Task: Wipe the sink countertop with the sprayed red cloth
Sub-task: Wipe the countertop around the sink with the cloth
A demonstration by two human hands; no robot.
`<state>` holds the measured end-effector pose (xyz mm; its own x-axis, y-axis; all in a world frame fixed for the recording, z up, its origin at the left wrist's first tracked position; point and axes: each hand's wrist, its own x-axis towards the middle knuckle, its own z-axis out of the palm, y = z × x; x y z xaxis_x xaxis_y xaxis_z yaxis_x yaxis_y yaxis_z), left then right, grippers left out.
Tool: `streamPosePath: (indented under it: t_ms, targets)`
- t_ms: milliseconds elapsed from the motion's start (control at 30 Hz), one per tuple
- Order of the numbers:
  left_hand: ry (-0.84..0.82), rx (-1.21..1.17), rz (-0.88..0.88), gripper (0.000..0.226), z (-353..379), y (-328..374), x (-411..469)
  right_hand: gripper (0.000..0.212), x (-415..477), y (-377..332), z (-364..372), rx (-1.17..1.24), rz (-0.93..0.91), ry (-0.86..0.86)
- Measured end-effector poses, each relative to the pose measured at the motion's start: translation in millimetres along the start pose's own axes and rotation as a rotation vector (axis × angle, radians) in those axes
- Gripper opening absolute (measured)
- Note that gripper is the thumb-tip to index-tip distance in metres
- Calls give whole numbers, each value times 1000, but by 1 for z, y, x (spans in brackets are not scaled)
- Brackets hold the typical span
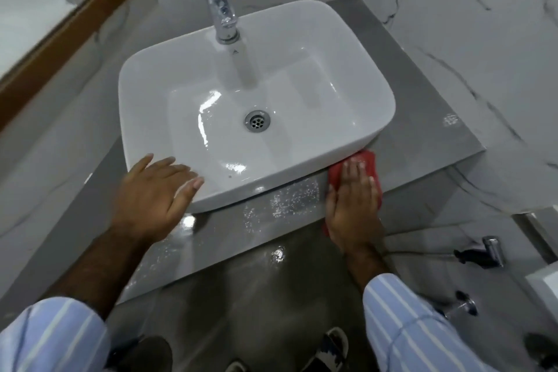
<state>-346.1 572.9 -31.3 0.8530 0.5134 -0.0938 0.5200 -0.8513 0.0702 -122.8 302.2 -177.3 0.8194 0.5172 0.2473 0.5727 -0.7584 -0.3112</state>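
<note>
Head view: wet grey countertop, marble-tiled walls, right hand flat on red cloth, left hand spread wide.

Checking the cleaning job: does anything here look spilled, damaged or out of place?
Only droplets beading on the grey countertop in front of the basin, left of the red cloth under the right hand. Nothing looks damaged.

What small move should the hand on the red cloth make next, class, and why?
Probably slide the right hand, pressing the red cloth flat, leftward along the grey stone countertop in front of the white ceramic basin: spray droplets still glisten there, unwiped.
</note>
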Motion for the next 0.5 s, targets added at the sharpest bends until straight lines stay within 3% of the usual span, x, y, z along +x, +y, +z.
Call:
streamPosePath:
  t_ms: [133,267,367,500]
  targets:
    - [20,-10,-5,80,2,-2,1,62,-49,-65,22,97,-282,-94]
    - [24,-22,24,85,4,2,7,66,-47,-59,22,62,-479,-130]
    - [52,-28,46,81,2,-2,6,65,-28,-23,10,-8,-318,-45]
    - [109,-38,35,76,4,-1,3,64,-16,-10,1,-27,-78,-69]
